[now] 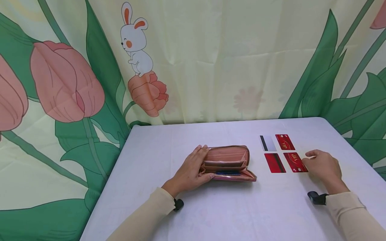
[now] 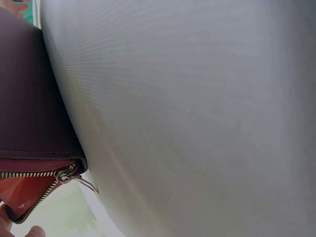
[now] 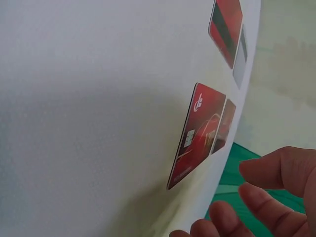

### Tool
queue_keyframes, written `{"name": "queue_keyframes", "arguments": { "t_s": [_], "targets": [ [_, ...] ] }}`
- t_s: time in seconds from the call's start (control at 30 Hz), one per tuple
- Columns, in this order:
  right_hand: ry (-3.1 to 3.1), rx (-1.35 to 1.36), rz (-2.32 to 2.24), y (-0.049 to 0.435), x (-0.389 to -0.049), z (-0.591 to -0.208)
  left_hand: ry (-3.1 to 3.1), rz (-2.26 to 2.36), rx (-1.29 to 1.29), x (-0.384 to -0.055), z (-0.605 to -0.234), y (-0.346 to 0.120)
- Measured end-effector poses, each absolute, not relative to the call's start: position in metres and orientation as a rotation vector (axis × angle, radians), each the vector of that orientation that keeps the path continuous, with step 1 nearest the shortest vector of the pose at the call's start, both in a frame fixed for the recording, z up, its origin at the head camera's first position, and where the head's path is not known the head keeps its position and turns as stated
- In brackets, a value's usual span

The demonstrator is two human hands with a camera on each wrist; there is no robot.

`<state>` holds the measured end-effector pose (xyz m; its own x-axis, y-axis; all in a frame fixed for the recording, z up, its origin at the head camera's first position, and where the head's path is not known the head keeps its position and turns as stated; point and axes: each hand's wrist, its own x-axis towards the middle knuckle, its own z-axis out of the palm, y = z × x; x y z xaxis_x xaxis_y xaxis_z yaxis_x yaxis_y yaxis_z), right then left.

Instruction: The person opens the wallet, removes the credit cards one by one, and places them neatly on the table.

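My left hand [image 1: 193, 167] grips the left end of a pink zip-around wallet [image 1: 227, 155], thumb at the front edge, fingers at the back. The wallet lies unzipped, showing its slots and a dark blue item [image 1: 228, 173] inside. To its right, flat cards form two rows: a white card with a black stripe [image 1: 271, 143], a red VIP card [image 1: 284, 142], a red card with a dark stripe [image 1: 275, 163] and another red VIP card [image 1: 294, 161]. Beside this last card is my right hand [image 1: 324, 169], its fingers loosely bent. In the right wrist view, the fingertips are apart from the red chip card [image 3: 197, 136].
A white cloth covers the table [image 1: 241, 207]. Behind it hangs a curtain [image 1: 211, 67] printed with tulips and a rabbit. Each wrist wears a small black camera. In the left wrist view, the wallet's zipper pull [image 2: 81, 180] hangs at its corner.
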<state>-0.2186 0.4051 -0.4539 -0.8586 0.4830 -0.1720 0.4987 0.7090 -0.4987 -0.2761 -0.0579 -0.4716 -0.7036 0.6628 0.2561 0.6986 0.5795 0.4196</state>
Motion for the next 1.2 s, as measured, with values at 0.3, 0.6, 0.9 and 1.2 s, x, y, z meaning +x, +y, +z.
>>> {"name": "queue_keyframes", "arguments": {
  "t_s": [0.3,0.6,0.9,1.2],
  "targets": [
    [3.072,0.734,-0.766,0.384,-0.221,-0.441,-2.713,-0.760,-1.179,-0.276,-0.471,-0.057],
    [3.151,0.577,-0.802,0.363,-0.225,-0.427,-2.713,-0.770,-1.188,-0.275,-0.469,-0.057],
    [3.205,0.415,-0.807,0.334,-0.228,-0.410,-2.727,-0.778,-1.179,-0.274,-0.469,-0.058],
    [3.268,0.123,-0.812,0.297,-0.227,-0.392,-2.748,-0.790,-1.186,-0.274,-0.469,-0.060]
  ]
}}
